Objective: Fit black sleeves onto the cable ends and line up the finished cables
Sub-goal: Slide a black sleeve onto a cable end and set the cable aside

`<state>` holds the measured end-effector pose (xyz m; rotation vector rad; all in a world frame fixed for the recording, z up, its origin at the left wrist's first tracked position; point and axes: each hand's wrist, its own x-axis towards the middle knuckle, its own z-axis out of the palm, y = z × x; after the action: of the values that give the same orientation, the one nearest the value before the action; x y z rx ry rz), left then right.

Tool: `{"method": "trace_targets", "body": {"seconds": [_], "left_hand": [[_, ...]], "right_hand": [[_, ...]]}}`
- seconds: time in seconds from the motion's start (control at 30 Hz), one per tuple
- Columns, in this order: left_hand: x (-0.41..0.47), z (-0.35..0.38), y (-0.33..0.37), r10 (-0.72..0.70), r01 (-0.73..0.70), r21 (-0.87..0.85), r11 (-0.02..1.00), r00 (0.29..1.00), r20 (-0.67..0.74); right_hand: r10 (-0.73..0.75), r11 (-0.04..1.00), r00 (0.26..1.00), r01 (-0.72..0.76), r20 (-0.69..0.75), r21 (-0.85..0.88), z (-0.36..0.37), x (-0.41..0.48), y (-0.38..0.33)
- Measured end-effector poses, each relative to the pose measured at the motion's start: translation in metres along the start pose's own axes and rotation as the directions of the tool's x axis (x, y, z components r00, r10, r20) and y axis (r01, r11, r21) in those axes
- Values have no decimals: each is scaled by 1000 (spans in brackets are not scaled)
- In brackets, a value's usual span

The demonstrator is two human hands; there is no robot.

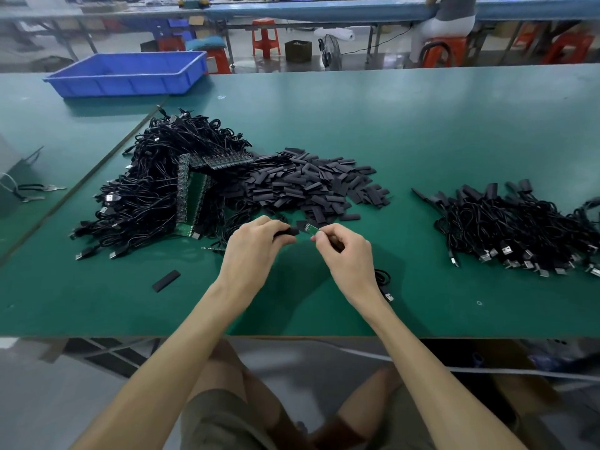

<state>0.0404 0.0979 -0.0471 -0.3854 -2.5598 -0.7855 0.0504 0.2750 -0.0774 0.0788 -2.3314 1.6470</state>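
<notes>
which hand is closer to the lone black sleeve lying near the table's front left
Left. The left hand sits to the right of the lone sleeve and farther back; the right hand is beyond it, farther right.

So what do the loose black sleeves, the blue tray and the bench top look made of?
Black sleeves: matte, flattened tube pieces, probably heat-shrink plastic. Blue tray: rigid moulded plastic, slight gloss, rolled rim. Bench top: green mat with dull sheen, likely rubber or vinyl.
</notes>
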Motion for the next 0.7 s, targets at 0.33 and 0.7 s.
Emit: {"method": "trace_targets", "body": {"seconds": [0.33,0.7], "left_hand": [[-4,-4,5,85,-85,16,996,996,3],[-2,-10,0,208,-208,71,976,978,9]], "right_hand": [[38,997,997,-34,63,-63,0,1,1],[27,998,995,-21,98,-62,-1,1,2]]}}
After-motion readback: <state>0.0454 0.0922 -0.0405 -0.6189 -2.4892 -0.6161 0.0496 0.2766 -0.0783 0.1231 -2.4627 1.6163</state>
